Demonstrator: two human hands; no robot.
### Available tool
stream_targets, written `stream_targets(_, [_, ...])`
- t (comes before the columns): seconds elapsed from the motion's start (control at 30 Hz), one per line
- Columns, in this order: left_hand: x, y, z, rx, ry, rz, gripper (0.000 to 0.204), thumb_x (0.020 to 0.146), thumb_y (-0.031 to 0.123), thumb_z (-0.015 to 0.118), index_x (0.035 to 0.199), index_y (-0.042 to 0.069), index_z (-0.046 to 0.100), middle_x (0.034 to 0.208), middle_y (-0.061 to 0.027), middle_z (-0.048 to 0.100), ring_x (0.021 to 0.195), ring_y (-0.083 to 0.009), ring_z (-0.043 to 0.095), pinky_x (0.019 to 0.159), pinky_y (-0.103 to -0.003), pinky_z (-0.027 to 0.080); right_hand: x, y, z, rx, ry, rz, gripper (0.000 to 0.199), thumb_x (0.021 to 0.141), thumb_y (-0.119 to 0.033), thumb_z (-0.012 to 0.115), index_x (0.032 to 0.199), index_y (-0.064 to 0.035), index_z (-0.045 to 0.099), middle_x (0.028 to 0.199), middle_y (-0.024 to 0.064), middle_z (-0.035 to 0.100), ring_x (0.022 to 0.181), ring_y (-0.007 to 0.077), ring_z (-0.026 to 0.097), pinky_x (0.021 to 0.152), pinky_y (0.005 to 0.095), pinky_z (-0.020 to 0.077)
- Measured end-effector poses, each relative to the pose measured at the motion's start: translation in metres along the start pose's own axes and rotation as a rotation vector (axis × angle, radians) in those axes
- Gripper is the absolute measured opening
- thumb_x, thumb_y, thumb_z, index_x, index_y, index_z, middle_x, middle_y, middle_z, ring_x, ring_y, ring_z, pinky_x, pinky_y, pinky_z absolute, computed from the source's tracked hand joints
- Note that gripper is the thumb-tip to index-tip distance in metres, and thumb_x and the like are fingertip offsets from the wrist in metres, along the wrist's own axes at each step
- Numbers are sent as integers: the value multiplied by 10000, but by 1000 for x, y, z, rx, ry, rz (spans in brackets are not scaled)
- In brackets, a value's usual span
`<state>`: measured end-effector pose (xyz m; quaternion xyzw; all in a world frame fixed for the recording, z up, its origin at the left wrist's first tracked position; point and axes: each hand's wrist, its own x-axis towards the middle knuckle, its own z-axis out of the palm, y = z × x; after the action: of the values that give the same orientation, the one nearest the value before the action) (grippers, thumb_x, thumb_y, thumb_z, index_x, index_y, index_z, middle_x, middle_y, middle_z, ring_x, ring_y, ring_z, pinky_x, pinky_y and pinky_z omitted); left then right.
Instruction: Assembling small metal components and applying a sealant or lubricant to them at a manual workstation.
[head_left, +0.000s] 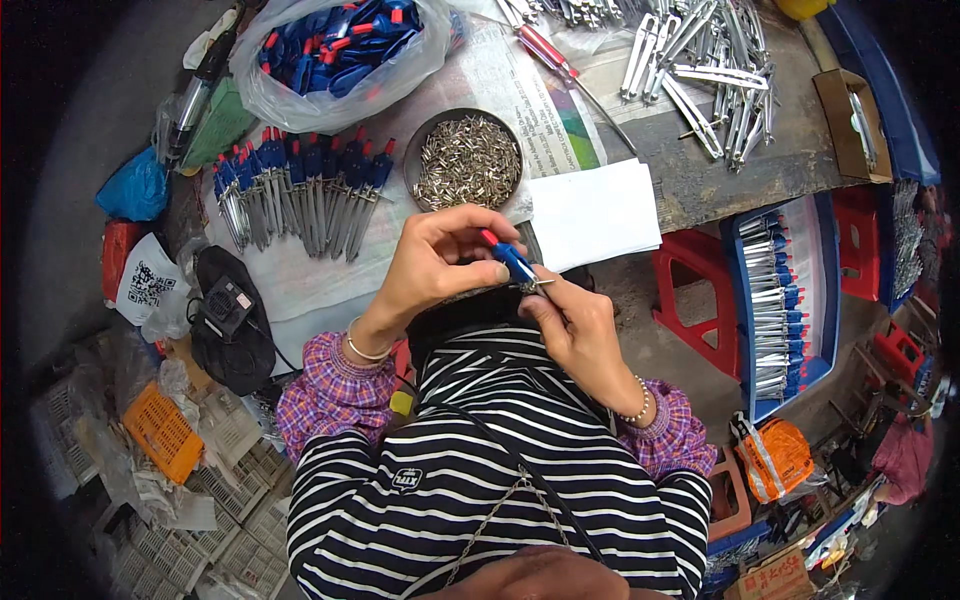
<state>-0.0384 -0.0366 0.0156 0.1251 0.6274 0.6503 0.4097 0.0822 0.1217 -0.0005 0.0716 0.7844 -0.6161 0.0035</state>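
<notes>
My left hand [440, 262] pinches a blue plastic handle [512, 262] with a red tip, held in front of my body near the table's edge. At the lower end of that handle, my right hand [575, 325] closes thumb and fingers around its metal part, mostly hidden by the fingers. A thin bright metal piece sticks out beside the right fingers. Just beyond my hands stands a round dark bowl [410, 165] full of small metal pins [468, 162]. A row of blue-handled metal pieces [305, 185] with red tips lies to its left.
A clear plastic bag [262, 105] of blue handles lies at the back left. White paper [597, 212] and a red-handled screwdriver [545, 48] rest right of the bowl. Loose metal arms [715, 85] pile up far right. A blue tray [745, 330] of blue-handled pieces stands beside a red stool [690, 260].
</notes>
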Motion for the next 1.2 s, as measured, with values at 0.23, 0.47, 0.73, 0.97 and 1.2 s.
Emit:
stream_targets(0.23, [-1,-3,3,-65,67,-22,297,705,-81,636,995,-55,575,935,-146,647,817,-158,636,727,-242,528,-2,-2,-1,47,-60,86,287,843,-12,549,1126,8,590,674,86,629,570,118,597,529,247,457])
stream_targets(0.47, [-4,-8,7,-90,59,-8,285,712,-75,648,987,-48,582,924,-139,651,757,-110,619,614,-182,493,-5,3,3,66,-57,73,282,843,-1,540,1119,30,588,678,101,624,597,122,602,561,237,469])
stream_targets(0.73, [-5,-6,8,-78,82,-26,267,716,-70,652,974,-43,591,916,-150,655,764,-115,625,617,-185,495,-10,2,5,150,-43,100,269,844,1,536,1104,44,591,682,88,622,612,115,602,565,239,470])
stream_targets(0.97, [-6,-10,9,-147,96,-54,294,715,-62,659,997,-46,578,930,-165,653,807,-154,641,714,-231,529,-9,0,7,130,-22,102,263,845,-6,541,1100,34,593,686,94,626,604,120,605,551,249,468])
stream_targets(1.2, [-4,-13,11,-133,90,-29,294,718,-65,657,1000,-45,575,945,-177,648,832,-165,641,729,-243,534,-10,1,3,68,-5,77,268,840,-11,553,1102,25,594,681,115,631,596,152,628,542,258,474])
